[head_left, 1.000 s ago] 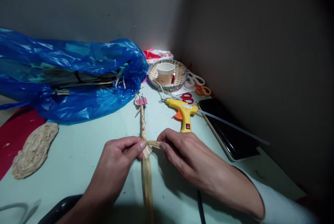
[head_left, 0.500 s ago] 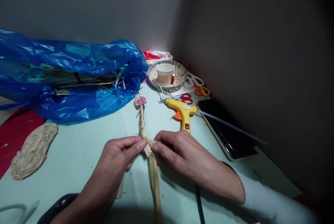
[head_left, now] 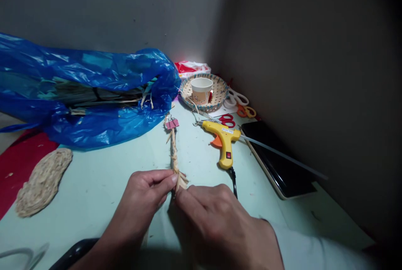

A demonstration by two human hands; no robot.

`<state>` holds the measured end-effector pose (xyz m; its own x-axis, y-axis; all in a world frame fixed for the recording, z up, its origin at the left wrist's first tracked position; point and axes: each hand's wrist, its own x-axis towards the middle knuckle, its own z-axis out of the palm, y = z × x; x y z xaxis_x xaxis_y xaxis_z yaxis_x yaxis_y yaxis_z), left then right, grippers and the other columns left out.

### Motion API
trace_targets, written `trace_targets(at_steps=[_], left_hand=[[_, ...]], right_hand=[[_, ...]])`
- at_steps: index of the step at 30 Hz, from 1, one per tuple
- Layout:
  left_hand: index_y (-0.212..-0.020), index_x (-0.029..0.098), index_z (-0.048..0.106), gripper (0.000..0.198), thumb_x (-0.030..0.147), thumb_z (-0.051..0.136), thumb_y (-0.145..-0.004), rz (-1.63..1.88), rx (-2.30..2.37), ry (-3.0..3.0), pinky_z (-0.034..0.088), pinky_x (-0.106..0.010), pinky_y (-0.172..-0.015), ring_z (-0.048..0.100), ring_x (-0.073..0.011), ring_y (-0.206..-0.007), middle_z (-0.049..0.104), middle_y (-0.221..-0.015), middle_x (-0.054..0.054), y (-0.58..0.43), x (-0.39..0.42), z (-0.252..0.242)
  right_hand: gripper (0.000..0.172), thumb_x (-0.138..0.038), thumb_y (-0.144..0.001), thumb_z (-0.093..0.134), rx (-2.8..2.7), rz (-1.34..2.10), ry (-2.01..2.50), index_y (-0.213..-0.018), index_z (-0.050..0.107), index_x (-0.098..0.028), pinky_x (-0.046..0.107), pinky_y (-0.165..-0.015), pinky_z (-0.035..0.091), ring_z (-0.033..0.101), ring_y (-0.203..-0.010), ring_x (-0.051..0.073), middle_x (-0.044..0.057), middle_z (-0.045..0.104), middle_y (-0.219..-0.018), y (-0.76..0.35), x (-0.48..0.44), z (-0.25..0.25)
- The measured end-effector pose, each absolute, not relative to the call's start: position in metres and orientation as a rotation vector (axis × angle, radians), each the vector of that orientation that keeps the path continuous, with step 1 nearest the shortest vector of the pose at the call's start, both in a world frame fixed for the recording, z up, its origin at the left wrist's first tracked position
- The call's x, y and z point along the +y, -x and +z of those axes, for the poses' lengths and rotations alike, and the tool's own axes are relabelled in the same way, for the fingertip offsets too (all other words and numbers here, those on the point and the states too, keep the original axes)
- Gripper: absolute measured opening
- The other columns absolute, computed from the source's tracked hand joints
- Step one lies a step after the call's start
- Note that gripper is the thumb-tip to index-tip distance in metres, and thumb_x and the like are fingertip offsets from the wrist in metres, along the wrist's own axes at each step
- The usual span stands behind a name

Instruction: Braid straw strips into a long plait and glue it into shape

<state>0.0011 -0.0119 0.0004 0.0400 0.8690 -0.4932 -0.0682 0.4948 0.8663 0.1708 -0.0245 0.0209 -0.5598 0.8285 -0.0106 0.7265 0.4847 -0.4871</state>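
A braid of dried plant strips (head_left: 174, 152) runs toward me across the pale table, its far end gripped by a pink binder clip (head_left: 171, 124). My left hand (head_left: 152, 190) pinches the near end of the braid between thumb and forefinger. Just beside it, my right hand (head_left: 216, 215) is closed on the loose strips (head_left: 181, 181) that fan out below the braid. My right hand hides most of the strips' length. To the right of the braid lies a yellow glue gun (head_left: 224, 138) with a clear glue stick in its back.
A blue plastic bag (head_left: 119, 125) of dried stalks lies at the back left. An oval woven piece (head_left: 44, 182) rests at left. Behind stands a woven basket (head_left: 220, 87) holding a paper cup (head_left: 201, 89). Red scissors (head_left: 228, 120) and a black-screened tablet (head_left: 276, 161) lie at right.
My right hand has come down and nearer to me, over the loose strips, and now covers the long strip seen before. My left hand keeps its pinch. The view has shifted slightly.
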Motion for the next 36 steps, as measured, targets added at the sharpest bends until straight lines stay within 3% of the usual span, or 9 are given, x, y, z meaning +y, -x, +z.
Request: trace_targets(at_steps=[6, 9, 12, 16, 20, 23, 25, 29, 36], left_hand=[[-0.074, 0.015, 0.078, 0.014, 0.029, 0.075, -0.072, 0.798, 1.306, -0.725, 0.037, -0.017, -0.056, 0.054, -0.0119, -0.064, 0.066, -0.065, -0.002, -0.002, -0.01, 0.01], [-0.071, 0.017, 0.076, 0.017, 0.033, 0.072, -0.075, 0.829, 1.315, -0.74, 0.034, -0.02, -0.052, 0.043, -0.0104, -0.053, 0.05, -0.049, 0.004, -0.003, -0.012, 0.011], [-0.068, 0.017, 0.072, 0.019, 0.035, 0.07, -0.076, 0.823, 1.328, -0.783, 0.033, -0.022, -0.051, 0.037, -0.0103, -0.05, 0.043, -0.049, 0.006, -0.002, -0.013, 0.009], [-0.066, 0.017, 0.067, 0.024, 0.037, 0.068, -0.078, 0.806, 1.345, -0.89, 0.019, -0.024, -0.047, 0.027, -0.0089, -0.05, 0.045, -0.055, 0.005, 0.003, -0.013, 0.006], [-0.07, 0.016, 0.068, 0.025, 0.038, 0.064, -0.081, 0.759, 1.309, -0.939, 0.014, -0.025, -0.047, 0.023, -0.0077, -0.05, 0.052, -0.062, 0.003, 0.007, -0.011, 0.009], [-0.069, 0.016, 0.068, 0.024, 0.037, 0.065, -0.081, 0.761, 1.292, -0.913, 0.019, -0.023, -0.049, 0.03, -0.0078, -0.052, 0.058, -0.067, 0.002, 0.009, -0.011, 0.012], [-0.069, 0.016, 0.067, 0.023, 0.037, 0.066, -0.08, 0.774, 1.297, -0.88, 0.022, -0.022, -0.051, 0.035, -0.0086, -0.055, 0.061, -0.069, 0.0, 0.009, -0.011, 0.013], [-0.068, 0.017, 0.068, 0.021, 0.035, 0.07, -0.077, 0.796, 1.319, -0.868, 0.024, -0.02, -0.051, 0.038, -0.0079, -0.053, 0.059, -0.065, 0.002, 0.008, -0.012, 0.012], [-0.068, 0.02, 0.069, 0.019, 0.033, 0.065, -0.082, 0.788, 1.394, -1.012, 0.039, -0.022, -0.068, 0.056, -0.0142, -0.074, 0.069, -0.077, 0.002, 0.009, -0.012, 0.012]], right_hand=[[0.022, -0.015, -0.09, 0.046, -2.579, 0.553, 1.102, -0.102, 0.063, -0.022, 0.026, -0.053, 0.045, 0.062, -0.072, 0.019, 0.005, 0.07, -0.081, -0.16, -0.026, -0.005], [0.028, -0.007, -0.087, 0.042, -2.63, 0.326, 1.014, -0.104, 0.063, -0.014, 0.03, -0.054, 0.048, 0.065, -0.076, 0.022, 0.011, 0.071, -0.088, -0.156, -0.025, -0.012], [0.027, -0.008, -0.091, 0.042, -2.663, 0.272, 0.878, -0.105, 0.064, -0.009, 0.033, -0.054, 0.046, 0.063, -0.068, 0.021, 0.01, 0.07, -0.083, -0.161, -0.02, -0.002], [0.02, -0.027, -0.095, 0.05, -2.313, 0.572, 1.03, -0.093, 0.067, -0.016, 0.033, -0.067, 0.045, 0.06, -0.075, 0.019, 0.005, 0.066, -0.082, -0.176, -0.004, 0.023], [0.019, -0.031, -0.096, 0.053, -2.013, 1.144, 1.15, -0.106, 0.062, -0.018, 0.029, -0.078, 0.044, 0.06, -0.086, 0.017, 0.004, 0.067, -0.094, -0.183, 0.016, 0.026], [0.026, -0.039, -0.095, 0.054, -1.793, 1.718, 0.987, -0.108, 0.061, -0.018, 0.027, -0.072, 0.044, 0.059, -0.079, 0.016, 0.004, 0.068, -0.088, -0.18, 0.024, 0.017], [0.028, -0.041, -0.093, 0.057, -1.635, 1.864, 0.945, -0.107, 0.061, -0.017, 0.025, -0.068, 0.042, 0.056, -0.074, 0.014, 0.003, 0.066, -0.084, -0.177, 0.025, 0.012], [0.02, -0.032, -0.091, 0.061, -1.604, 1.782, 1.042, -0.103, 0.061, -0.016, 0.022, -0.063, 0.038, 0.051, -0.071, 0.011, 0.001, 0.062, -0.079, -0.173, 0.024, 0.008], [0.012, -0.024, -0.09, 0.057, -1.617, 1.726, 0.993, -0.099, 0.059, -0.018, 0.024, -0.062, 0.037, 0.051, -0.067, 0.012, 0.0, 0.063, -0.076, -0.173, 0.025, 0.0]])
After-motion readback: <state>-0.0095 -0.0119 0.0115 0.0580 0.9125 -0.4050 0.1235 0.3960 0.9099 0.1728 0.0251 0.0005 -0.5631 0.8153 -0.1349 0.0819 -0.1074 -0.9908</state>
